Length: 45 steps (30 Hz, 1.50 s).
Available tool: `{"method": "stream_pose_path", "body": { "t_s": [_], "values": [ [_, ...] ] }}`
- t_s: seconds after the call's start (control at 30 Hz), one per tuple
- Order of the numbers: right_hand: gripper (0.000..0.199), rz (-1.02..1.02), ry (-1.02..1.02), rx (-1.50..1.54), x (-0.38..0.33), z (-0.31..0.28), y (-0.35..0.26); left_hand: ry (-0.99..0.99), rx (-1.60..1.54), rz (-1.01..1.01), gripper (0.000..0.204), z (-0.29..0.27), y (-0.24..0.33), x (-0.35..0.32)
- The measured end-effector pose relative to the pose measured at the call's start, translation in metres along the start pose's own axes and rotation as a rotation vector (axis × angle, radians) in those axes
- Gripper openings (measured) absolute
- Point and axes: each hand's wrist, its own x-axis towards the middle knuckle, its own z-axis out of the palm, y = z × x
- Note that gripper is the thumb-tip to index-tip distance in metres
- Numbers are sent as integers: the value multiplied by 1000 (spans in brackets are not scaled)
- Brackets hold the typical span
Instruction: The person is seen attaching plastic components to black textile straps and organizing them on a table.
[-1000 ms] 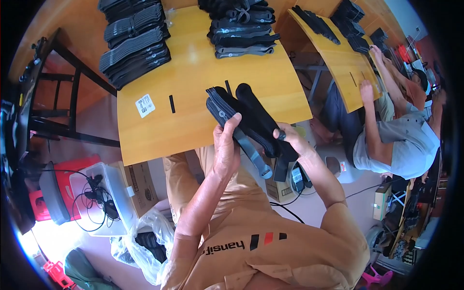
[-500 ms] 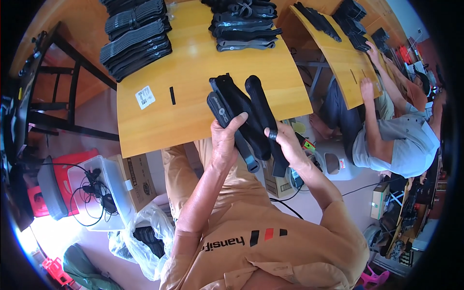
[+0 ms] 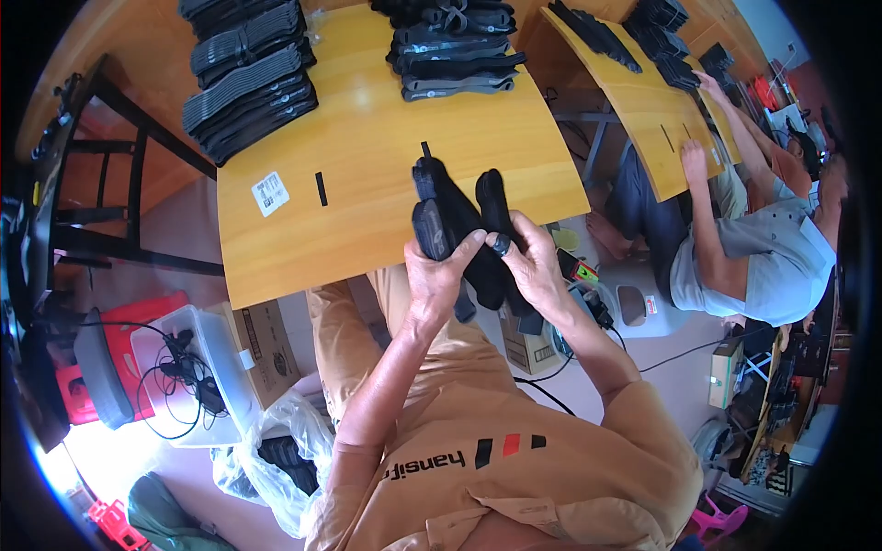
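My left hand [image 3: 435,277] is closed round a bundle of folded black straps [image 3: 455,207], thumb on top. A dark grey end piece [image 3: 429,230] with a pale printed mark lies along the bundle's left side. My right hand [image 3: 540,274] grips another black strap [image 3: 494,197], whose rounded end points away from me. A dark band [image 3: 500,244] circles my right thumb. Both thumbs nearly meet over the straps, above the near edge of the yellow wooden table [image 3: 367,188]. My fingers beneath are mostly hidden.
Stacks of folded straps stand at the back left [image 3: 248,96] and back middle [image 3: 457,64]. A white label [image 3: 270,194] and a short black strip [image 3: 321,189] lie on the table. A clear bin [image 3: 197,376] holds cables at left. A co-worker [image 3: 744,253] sits at right.
Both hands have turned the straps more upright and come closer together, thumbs now nearly touching. The right strap's far end has dropped nearer to me. The view has shifted slightly.
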Motion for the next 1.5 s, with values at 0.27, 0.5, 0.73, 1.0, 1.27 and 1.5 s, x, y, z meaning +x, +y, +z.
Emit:
{"method": "stream_pose_path", "body": {
  "t_s": [0.27,0.5,0.73,1.0,1.27,1.5],
  "values": [
    [23,-260,195,-36,-13,16,9,108,-151,91,24,8,9,-26],
    [30,39,295,596,-10,0,-3,152,-391,28,16,-17,20,-26],
    [24,-161,563,1015,17,-87,-9,503,-426,265,20,-93,79,-10],
    [31,-561,543,-177,142,-96,-1,394,-397,191,31,-131,74,-46],
    [53,-679,269,-949,304,-46,1,332,-465,58,33,-123,46,-65],
    [49,-718,223,-676,286,-34,11,302,-393,28,34,-126,48,-69]
  ]
}}
